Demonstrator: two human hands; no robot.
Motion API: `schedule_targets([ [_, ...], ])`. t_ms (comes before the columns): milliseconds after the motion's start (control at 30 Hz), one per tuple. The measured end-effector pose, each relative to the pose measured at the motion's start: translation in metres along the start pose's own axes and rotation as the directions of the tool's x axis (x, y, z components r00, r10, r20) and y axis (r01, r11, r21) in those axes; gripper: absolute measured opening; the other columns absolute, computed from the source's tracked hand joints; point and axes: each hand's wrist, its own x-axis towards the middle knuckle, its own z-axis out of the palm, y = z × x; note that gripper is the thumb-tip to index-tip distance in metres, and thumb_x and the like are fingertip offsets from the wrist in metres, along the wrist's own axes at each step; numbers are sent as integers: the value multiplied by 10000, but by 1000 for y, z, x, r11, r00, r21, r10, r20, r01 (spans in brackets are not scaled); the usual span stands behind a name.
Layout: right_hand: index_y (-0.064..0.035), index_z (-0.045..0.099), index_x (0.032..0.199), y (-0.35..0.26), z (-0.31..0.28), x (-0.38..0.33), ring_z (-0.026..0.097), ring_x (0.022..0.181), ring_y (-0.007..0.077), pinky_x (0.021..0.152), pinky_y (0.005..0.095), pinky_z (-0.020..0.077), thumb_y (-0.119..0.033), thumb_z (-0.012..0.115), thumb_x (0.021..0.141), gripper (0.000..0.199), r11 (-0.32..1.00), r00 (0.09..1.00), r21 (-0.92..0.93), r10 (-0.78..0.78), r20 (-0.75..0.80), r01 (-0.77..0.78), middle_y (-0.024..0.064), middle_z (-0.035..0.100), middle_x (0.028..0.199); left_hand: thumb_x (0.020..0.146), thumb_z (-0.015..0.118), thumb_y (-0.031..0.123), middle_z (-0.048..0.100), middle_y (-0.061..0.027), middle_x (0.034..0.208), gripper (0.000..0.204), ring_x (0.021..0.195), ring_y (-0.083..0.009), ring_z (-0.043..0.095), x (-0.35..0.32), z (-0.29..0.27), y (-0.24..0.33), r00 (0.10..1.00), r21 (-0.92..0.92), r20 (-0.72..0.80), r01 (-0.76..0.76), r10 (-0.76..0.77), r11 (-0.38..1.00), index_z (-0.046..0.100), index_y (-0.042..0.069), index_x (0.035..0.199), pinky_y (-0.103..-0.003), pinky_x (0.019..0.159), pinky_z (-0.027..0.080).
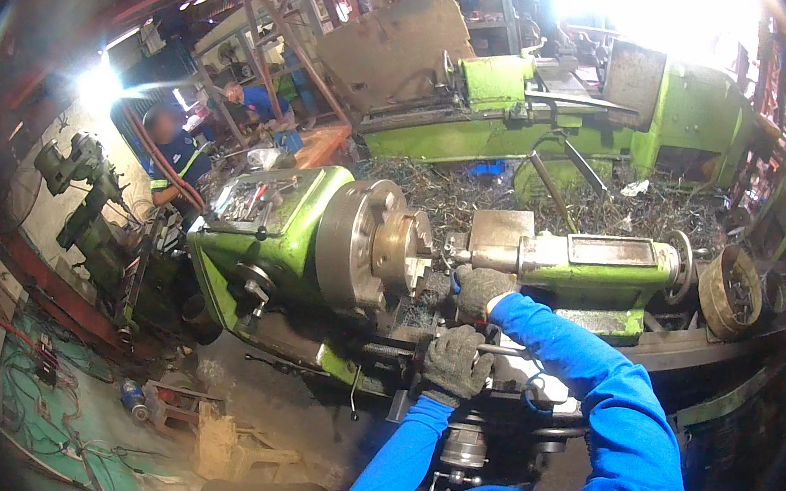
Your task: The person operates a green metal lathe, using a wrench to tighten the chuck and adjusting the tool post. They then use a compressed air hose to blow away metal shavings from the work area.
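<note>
Both my hands wear dark grey knitted gloves and work at a green lathe. My left hand (457,362) is closed around the end of a metal handle (502,350) by the carriage. Farther forward, my right hand (483,293) has its fingers curled beside the tip of the tailstock (600,261). A bit of blue shows at those fingers, but what they hold is hidden. Left of the hands is the large steel chuck (348,241), with a brass-coloured round workpiece (395,251) at its face. A gap separates the right hand from the workpiece.
Tangled metal shavings (418,180) lie behind the lathe, before a second green machine (479,140). At the right stands a round bin (729,292). Two people are at the far left. A wooden stool (241,449), a blue can (134,399) and cables (31,372) are on the floor.
</note>
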Motion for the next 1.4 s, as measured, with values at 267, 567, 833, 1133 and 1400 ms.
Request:
schedule_targets([
  [267, -12, 631, 1175, 12, 24, 17, 719, 1054, 453, 914, 542, 560, -290, 686, 838, 441, 1000, 996, 19, 13, -91, -12, 275, 732, 1105, 879, 705, 339, 692, -186, 1172, 362, 1110, -395, 663, 10, -9, 10, 999, -3, -43, -26, 25, 1000, 688, 72, 1123, -544, 977, 498],
  [567, -9, 646, 1164, 7, 16, 11, 730, 1039, 441, 892, 544, 564, -287, 638, 869, 405, 1000, 998, 6, -30, -64, 31, 276, 738, 1087, 865, 731, 331, 686, -168, 1199, 368, 1141, -388, 652, 9, -9, 10, 999, 16, -44, -27, 28, 999, 694, 92, 1142, -550, 1005, 487],
  [833, -31, 669, 1152, 12, 29, 18, 737, 1007, 439, 876, 556, 573, -373, 631, 912, 419, 1000, 994, -11, -6, -105, 5, 269, 745, 1069, 862, 730, 320, 693, -172, 1181, 353, 1132, -394, 654, 8, -10, 11, 999, 17, -39, -11, 12, 1000, 695, 91, 1129, -544, 1001, 492],
  [1133, -29, 631, 1114, 15, 39, 19, 737, 939, 453, 811, 571, 561, -272, 658, 855, 356, 996, 980, -33, -84, -181, 79, 247, 739, 984, 899, 691, 353, 689, -177, 1193, 356, 1124, -396, 652, 9, -12, 11, 998, 39, -56, -31, 33, 999, 694, 83, 1132, -545, 978, 493],
  [1400, -39, 662, 1098, 18, 48, 27, 740, 962, 432, 804, 560, 568, -289, 674, 849, 353, 999, 984, -32, -47, -171, 43, 244, 743, 1018, 879, 717, 376, 671, -155, 1243, 404, 1195, -376, 624, 3, -7, 5, 1000, 43, -22, -9, 10, 999, 691, 114, 1187, -544, 1026, 471],
])
